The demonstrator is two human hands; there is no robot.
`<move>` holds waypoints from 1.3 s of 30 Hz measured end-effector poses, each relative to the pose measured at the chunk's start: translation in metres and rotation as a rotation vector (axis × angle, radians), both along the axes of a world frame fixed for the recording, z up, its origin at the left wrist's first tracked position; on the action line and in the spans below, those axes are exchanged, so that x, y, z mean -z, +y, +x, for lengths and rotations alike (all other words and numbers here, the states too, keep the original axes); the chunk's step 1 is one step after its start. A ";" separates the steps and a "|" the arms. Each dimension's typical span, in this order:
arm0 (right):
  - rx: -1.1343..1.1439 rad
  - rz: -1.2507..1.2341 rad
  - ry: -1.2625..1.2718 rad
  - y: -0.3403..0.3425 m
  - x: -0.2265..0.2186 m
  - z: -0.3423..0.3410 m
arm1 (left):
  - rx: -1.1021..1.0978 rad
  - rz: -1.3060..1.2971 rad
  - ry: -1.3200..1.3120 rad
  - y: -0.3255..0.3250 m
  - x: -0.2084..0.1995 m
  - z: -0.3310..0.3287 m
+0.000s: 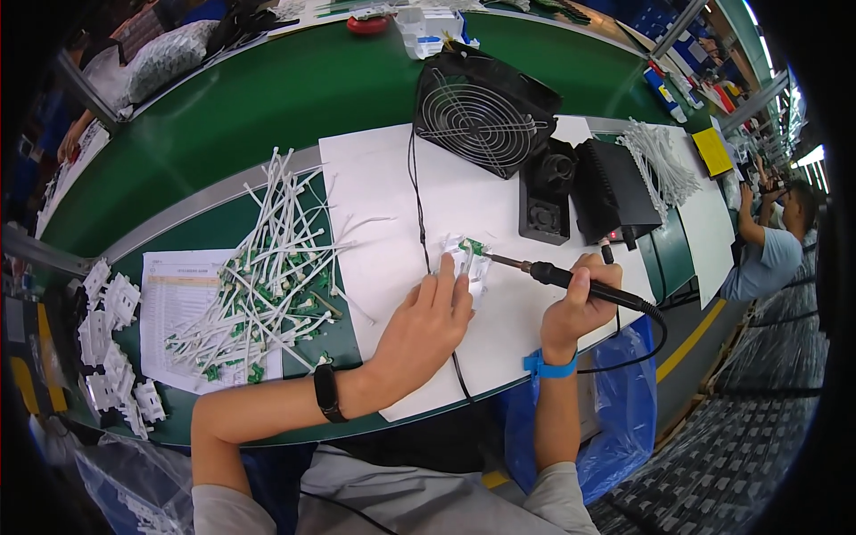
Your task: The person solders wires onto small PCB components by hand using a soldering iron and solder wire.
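My right hand (578, 308) grips a soldering iron (550, 274) by its black handle. The iron's thin tip points left, at a small green circuit board (473, 246) on a white plastic part (476, 290); whether it touches cannot be made out. From the left, my left hand (426, 323) has its fingers close together on that part, holding it against the white sheet (374, 192). Its fingertips cover some of the part. A black band circles my left wrist, a blue strap (550, 364) my right.
A heap of white cable leads with green boards (285, 267) lies left, over a printed sheet (165, 308). White plastic parts (111, 348) sit farther left. Ahead stand a black fan (481, 111), an iron stand (544, 201) and a black control box (615, 192). A co-worker (762, 241) is far right.
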State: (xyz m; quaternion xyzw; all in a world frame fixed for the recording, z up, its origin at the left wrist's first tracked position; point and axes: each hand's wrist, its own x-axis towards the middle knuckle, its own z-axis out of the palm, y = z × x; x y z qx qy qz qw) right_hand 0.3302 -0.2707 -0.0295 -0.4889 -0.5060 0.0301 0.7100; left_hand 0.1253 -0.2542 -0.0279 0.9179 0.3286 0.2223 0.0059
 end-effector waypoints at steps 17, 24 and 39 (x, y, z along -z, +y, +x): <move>-0.011 -0.031 0.010 0.001 0.002 0.000 | -0.006 0.025 0.029 0.000 0.003 0.000; -0.022 -0.029 0.001 0.001 0.001 -0.001 | -0.006 0.015 0.024 -0.001 0.003 0.000; 0.002 -0.049 -0.021 0.000 0.000 -0.002 | -0.003 0.015 0.050 0.000 0.006 0.000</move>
